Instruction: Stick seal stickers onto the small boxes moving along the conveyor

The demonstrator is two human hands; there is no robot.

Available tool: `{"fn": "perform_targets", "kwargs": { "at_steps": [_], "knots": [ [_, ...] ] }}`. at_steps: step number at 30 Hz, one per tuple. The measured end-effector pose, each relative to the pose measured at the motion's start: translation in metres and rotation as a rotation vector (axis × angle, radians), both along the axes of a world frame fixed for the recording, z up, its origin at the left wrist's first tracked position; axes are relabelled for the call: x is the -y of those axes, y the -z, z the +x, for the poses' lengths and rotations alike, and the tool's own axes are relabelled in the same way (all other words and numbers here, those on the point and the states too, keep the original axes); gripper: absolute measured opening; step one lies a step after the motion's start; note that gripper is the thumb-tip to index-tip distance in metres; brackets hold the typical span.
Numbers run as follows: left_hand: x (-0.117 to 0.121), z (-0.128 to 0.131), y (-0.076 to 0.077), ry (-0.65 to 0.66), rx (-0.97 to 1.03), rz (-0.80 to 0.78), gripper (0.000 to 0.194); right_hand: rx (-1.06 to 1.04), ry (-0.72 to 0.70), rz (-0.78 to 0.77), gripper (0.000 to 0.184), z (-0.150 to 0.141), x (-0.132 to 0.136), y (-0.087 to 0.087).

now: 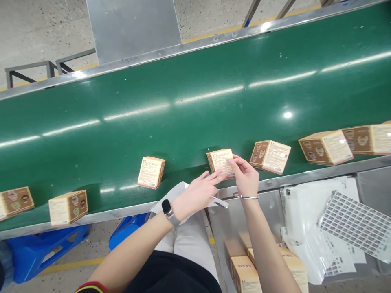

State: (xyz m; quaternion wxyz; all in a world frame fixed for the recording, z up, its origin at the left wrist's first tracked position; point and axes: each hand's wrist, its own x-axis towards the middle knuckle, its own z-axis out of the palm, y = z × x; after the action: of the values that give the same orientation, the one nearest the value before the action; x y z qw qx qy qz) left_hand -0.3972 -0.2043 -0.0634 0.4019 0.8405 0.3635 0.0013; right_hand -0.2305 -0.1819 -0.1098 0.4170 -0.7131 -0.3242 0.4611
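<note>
My right hand (247,176) has its thumb on the top face of a small cream-and-brown cardboard box (220,158), near a small blue mark, and its fingers bent at the box's right edge. Fingers of my left hand (203,190) stretch across the lower part of the same face. A white sheet (175,192) shows on both sides of the left palm and appears to be held beneath it; the thumb's grip is hidden. The box sits tilted on a green conveyor belt (189,126), close to the near rail.
Similar boxes lie along the belt, including one to the left (151,171) and one to the right (270,156). Sticker sheets (356,219) and white plastic lie on a metal surface at lower right, beside more boxes (244,270). Blue stools (45,248) stand below the rail.
</note>
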Motion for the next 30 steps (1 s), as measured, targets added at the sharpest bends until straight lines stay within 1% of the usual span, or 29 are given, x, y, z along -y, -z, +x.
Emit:
{"fn": "perform_targets", "kwargs": {
  "at_steps": [4,9,13,14,17,19,21,22,23,24,25,26,27,28,29,30],
  "knots": [
    [-0.002,0.008,0.003,-0.012,0.004,-0.011,0.021,0.065,-0.017,0.018,0.032,0.008,-0.004,0.003],
    [-0.007,0.02,0.003,0.021,-0.025,-0.016,0.019,0.156,-0.022,0.034,0.03,0.017,-0.007,0.003],
    [-0.012,0.026,0.003,0.022,-0.012,-0.018,0.018,0.207,0.03,0.059,0.03,0.02,-0.01,0.007],
    [-0.014,0.028,0.004,0.021,-0.008,-0.02,0.017,0.2,0.056,0.065,0.033,0.021,-0.012,0.011],
    [-0.016,0.031,0.008,0.016,0.022,-0.029,0.017,0.134,0.138,0.057,0.049,0.029,-0.022,0.022],
    [-0.016,0.031,0.01,0.004,0.06,-0.028,0.017,0.083,0.17,0.035,0.05,0.036,-0.028,0.025],
    [-0.014,0.028,0.007,-0.04,0.114,-0.049,0.017,0.059,0.207,0.028,0.043,0.042,-0.029,0.015],
    [-0.012,0.024,0.003,-0.078,0.136,-0.088,0.016,0.07,0.218,0.04,0.04,0.043,-0.027,0.005],
    [-0.011,0.02,-0.002,-0.126,0.147,-0.15,0.015,0.1,0.191,0.06,0.036,0.043,-0.023,-0.008],
    [-0.009,0.014,-0.008,-0.181,0.15,-0.228,0.015,0.13,0.139,0.084,0.033,0.042,-0.017,-0.022],
    [-0.007,0.008,-0.015,-0.236,0.146,-0.314,0.014,0.201,-0.043,0.117,0.029,0.04,-0.01,-0.038],
    [-0.006,0.002,-0.022,-0.288,0.142,-0.399,0.014,0.235,-0.294,0.134,0.026,0.036,-0.003,-0.053],
    [-0.005,-0.005,-0.029,-0.333,0.148,-0.47,0.014,0.221,-0.55,0.134,0.024,0.032,0.004,-0.067],
    [-0.003,-0.013,-0.035,-0.372,0.16,-0.526,0.015,0.201,-0.764,0.129,0.023,0.027,0.01,-0.077],
    [-0.002,-0.02,-0.039,-0.413,0.175,-0.571,0.015,0.171,-0.924,0.12,0.021,0.021,0.015,-0.085],
    [0.0,-0.027,-0.042,-0.454,0.19,-0.61,0.015,0.147,-1.023,0.111,0.019,0.016,0.018,-0.09]
  ]
}}
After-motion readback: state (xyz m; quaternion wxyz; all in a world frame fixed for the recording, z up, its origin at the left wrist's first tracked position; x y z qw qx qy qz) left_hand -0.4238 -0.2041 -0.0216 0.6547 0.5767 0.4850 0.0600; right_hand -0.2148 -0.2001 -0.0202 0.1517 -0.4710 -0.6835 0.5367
